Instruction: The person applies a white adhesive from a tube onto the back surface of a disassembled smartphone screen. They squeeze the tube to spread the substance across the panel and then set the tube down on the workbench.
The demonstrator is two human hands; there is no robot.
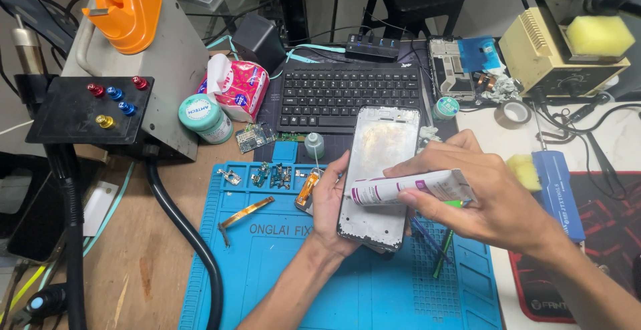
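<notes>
My left hand [328, 204] grips a silver phone frame [378, 150] by its left edge and holds it upright-tilted above the blue repair mat [267, 270]. My right hand [477, 193] reaches in from the right and holds a white tube of glue [407, 188] sideways across the frame's lower half, its tip pointing at the frame's left edge. Behind the frame's left side a small orange-tipped part [306, 190] shows near my left fingers.
Small phone parts [270, 175] and an orange flex cable [246, 211] lie on the mat. A black keyboard [347, 93], a tissue pack [235, 86], a round jar [203, 118], a soldering station [564, 50], a blue-handled tool [555, 193] and a black hose [187, 233] surround it.
</notes>
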